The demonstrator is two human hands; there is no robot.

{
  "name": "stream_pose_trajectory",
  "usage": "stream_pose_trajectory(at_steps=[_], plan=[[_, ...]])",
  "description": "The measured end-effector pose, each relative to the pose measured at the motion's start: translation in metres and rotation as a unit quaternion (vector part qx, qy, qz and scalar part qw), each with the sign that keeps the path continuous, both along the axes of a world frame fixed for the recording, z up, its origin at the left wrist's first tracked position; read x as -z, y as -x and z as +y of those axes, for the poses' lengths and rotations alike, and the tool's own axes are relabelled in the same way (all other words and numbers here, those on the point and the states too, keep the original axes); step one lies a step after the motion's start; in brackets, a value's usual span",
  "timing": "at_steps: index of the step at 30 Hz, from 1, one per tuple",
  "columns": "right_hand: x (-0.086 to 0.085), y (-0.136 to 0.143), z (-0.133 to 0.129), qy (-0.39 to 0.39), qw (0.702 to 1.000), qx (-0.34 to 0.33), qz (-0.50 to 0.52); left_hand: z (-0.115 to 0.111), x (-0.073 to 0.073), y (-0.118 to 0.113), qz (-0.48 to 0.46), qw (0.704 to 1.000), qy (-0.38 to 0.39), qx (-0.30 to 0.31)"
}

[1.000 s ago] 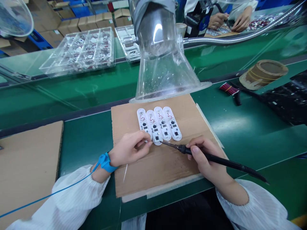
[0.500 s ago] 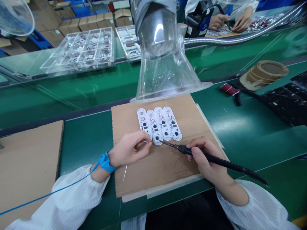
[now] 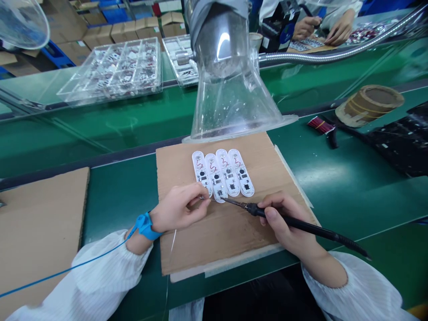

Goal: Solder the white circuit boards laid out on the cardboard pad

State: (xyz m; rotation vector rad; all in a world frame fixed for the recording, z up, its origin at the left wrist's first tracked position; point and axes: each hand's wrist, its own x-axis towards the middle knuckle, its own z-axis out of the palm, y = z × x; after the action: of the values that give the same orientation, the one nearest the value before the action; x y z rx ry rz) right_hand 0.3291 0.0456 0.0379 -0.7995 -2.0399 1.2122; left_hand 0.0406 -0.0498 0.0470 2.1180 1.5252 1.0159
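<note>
Several white oval circuit boards (image 3: 241,172) lie side by side on a cardboard sheet (image 3: 197,249), with red wires and black chips on them. My right hand (image 3: 287,218) is closed around a black soldering iron (image 3: 310,228). Its tip meets the lower end of the second board from the left. My left hand (image 3: 182,206), in a blue wrist strap (image 3: 147,226), pinches a thin solder wire (image 3: 173,243) whose end reaches toward that same spot. The left fingers cover the bottom of the leftmost board.
A clear fume hood (image 3: 234,102) hangs just beyond the boards. Behind it stand a parts tray (image 3: 123,67) and a co-worker's hands (image 3: 339,29). To the right are a bundle of red wires (image 3: 321,125) and a brown round container (image 3: 369,104). Another cardboard sheet (image 3: 40,223) lies left.
The soldering iron's tip has shifted slightly left on the second board. My left hand stays nearly in place, still pinching the solder wire.
</note>
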Motion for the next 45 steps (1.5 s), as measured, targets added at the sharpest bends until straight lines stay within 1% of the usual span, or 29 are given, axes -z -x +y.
stream_pose_trajectory(at_steps=[5,8,10,12,14,15,17,18,20,22,24,26,34,39,45], plan=[[-0.002,0.004,0.001,0.0,1.0,-0.021,-0.013,0.001,-0.001,-0.002,0.019,1.0,0.013,0.0],[0.0,0.002,0.0,0.009,1.0,-0.013,0.005,-0.002,-0.002,0.001,0.02,0.999,0.023,0.007],[0.0,0.0,0.0,0.021,0.999,0.003,0.034,-0.004,-0.004,0.008,0.001,0.999,0.041,-0.007],[-0.006,-0.001,0.0,0.035,0.998,0.012,0.052,-0.006,-0.006,0.017,-0.034,0.996,0.053,-0.056],[-0.016,0.002,0.001,0.048,0.998,0.014,0.049,-0.005,-0.007,0.026,-0.063,0.992,0.047,-0.1],[-0.021,0.005,0.002,0.052,0.997,0.016,0.045,-0.005,-0.007,0.03,-0.068,0.991,0.039,-0.104],[-0.027,0.013,0.004,0.057,0.997,0.021,0.046,-0.004,-0.005,0.035,-0.068,0.994,0.025,-0.077],[-0.028,0.018,0.004,0.055,0.997,0.023,0.049,-0.004,-0.003,0.035,-0.067,0.996,0.022,-0.062],[-0.023,0.027,0.004,0.05,0.997,0.02,0.056,-0.005,0.001,0.035,-0.069,0.996,0.023,-0.052],[-0.014,0.033,0.004,0.055,0.997,0.01,0.052,-0.007,0.005,0.033,-0.072,0.995,0.027,-0.061],[-0.006,0.035,0.004,0.057,0.997,0.005,0.043,-0.009,0.006,0.031,-0.074,0.995,0.024,-0.065],[-0.001,0.034,0.004,0.053,0.998,0.006,0.035,-0.009,0.006,0.031,-0.074,0.995,0.021,-0.06],[0.001,0.032,0.006,0.067,0.997,-0.007,0.027,-0.008,0.002,0.031,-0.054,0.997,0.035,-0.053],[0.001,0.032,0.005,0.058,0.998,-0.007,0.011,-0.007,0.001,0.031,-0.047,0.997,0.04,-0.048],[0.002,0.03,0.005,0.057,0.998,-0.002,0.031,-0.007,0.002,0.031,-0.053,0.997,0.037,-0.045]])
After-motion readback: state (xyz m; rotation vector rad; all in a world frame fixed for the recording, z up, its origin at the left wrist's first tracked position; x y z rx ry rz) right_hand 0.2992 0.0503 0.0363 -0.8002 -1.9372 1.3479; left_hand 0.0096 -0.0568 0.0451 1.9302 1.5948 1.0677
